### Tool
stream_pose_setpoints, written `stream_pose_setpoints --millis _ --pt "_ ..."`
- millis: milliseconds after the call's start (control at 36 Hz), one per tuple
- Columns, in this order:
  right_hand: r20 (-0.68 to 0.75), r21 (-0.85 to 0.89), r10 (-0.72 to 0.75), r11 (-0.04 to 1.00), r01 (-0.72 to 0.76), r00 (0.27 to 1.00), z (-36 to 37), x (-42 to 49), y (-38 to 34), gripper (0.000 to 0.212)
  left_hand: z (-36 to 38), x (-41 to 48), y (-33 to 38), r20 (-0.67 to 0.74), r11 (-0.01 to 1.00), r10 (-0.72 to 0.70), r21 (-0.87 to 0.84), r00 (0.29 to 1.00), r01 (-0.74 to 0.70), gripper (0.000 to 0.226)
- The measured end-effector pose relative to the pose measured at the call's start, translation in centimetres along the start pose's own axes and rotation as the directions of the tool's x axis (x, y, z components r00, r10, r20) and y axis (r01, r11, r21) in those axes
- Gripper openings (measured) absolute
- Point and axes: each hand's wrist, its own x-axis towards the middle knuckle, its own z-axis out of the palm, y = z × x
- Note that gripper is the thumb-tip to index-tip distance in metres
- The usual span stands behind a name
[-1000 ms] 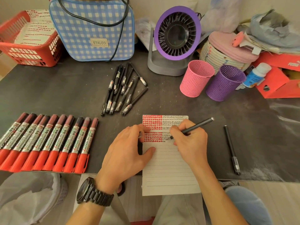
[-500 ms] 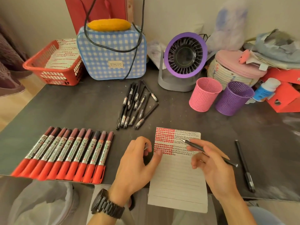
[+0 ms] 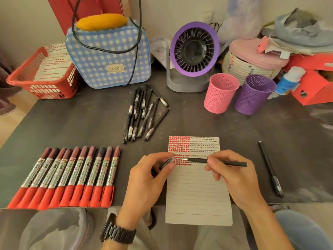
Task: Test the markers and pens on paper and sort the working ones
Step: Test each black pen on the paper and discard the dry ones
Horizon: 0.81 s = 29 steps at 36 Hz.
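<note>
At the near edge of the dark desk (image 3: 72, 123), a lined paper sheet (image 3: 198, 195) lay with its lower end hanging past the edge toward the person. Its top bore a block of red test marks at the left and rows of black scribbles at the right, and the lines below them were blank. The right hand (image 3: 232, 177) grasped an uncapped black pen (image 3: 196, 160) between thumb and fingers. It held the pen nearly level above the marked part of the sheet, tip pointing left, and whether the tip touched the paper could not be told. The left hand (image 3: 146, 179), with a dark wristwatch (image 3: 119, 233) on its wrist, pinched a small dark pen cap (image 3: 166, 163) at the sheet's left edge, just beside the pen's tip but apart from it. Ten red markers (image 3: 72, 177) lay side by side in a row along the near left edge, red ends toward the person. A loose heap of capped black pens (image 3: 144, 114) lay at the desk's middle. One single capped pen (image 3: 270, 168) lay alone near the right of the near edge, well apart from the sheet. A pink mesh cup (image 3: 220, 92) and a purple mesh cup (image 3: 254, 93) stood touching toward the far right. Along the far edge stood a purple-rimmed desk fan (image 3: 194, 56), a blue gingham bag (image 3: 108, 56) and, at the far left corner, a red basket (image 3: 41, 76) holding marked sheets.
</note>
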Motion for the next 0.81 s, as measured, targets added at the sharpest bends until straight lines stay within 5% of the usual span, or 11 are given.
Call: stream_pose_setpoints --millis 417,806 --pt "-0.005 0.018 0.04 0.999 -0.04 0.999 0.4 -0.2 -0.7 0.022 -0.2 0.1 0.1 0.025 0.999 0.053 0.004 0.998 -0.053 0.025" --pt "0.07 -0.109 0.069 0.992 -0.061 0.995 1.5 -0.4 -1.2 0.016 0.2 0.0 -0.3 0.101 0.997 0.082 0.006 0.992 -0.083 0.027"
